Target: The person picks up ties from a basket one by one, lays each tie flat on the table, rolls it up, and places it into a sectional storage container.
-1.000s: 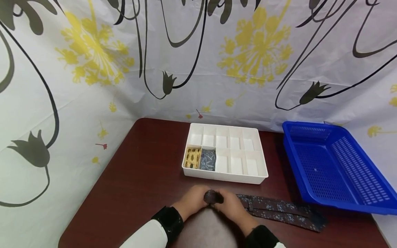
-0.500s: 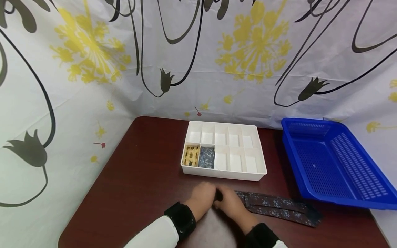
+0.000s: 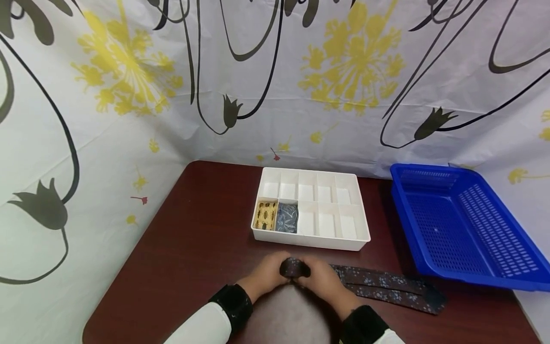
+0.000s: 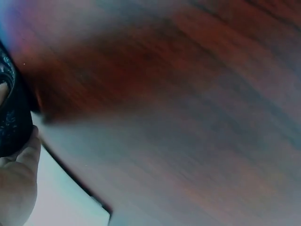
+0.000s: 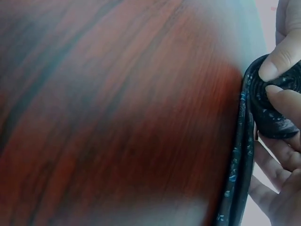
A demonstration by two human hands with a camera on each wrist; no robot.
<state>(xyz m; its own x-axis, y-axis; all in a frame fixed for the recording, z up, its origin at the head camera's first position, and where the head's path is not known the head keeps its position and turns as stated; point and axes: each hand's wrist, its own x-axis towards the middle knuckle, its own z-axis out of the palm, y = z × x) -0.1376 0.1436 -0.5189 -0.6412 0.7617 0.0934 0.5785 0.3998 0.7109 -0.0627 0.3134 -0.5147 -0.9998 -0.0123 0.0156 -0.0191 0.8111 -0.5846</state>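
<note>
A dark necktie (image 3: 386,285) with small blue-white flowers lies doubled along the table, its wide end to the right. Its near end is wound into a roll (image 3: 294,267) between both hands. From the left side my left hand (image 3: 265,276) grips the roll, and my right hand (image 3: 323,281) grips it from the right. In the right wrist view the coiled layers of the roll (image 5: 275,110) show, with digits pressed on its flat side. Only part of the dark roll (image 4: 14,122) shows at the left edge of the left wrist view.
Behind the hands stands a white divided box (image 3: 315,242). Its front-left compartments hold a yellow insect-patterned cloth piece (image 3: 266,216) and a blue-grey patterned one (image 3: 286,218). A blue plastic basket (image 3: 442,260) stands at the right. All rest on a dark red-brown table (image 3: 185,248).
Half a second ago my left hand was turned over the roll and covered it. It has since turned back to the left side, so the roll shows again between the hands.
</note>
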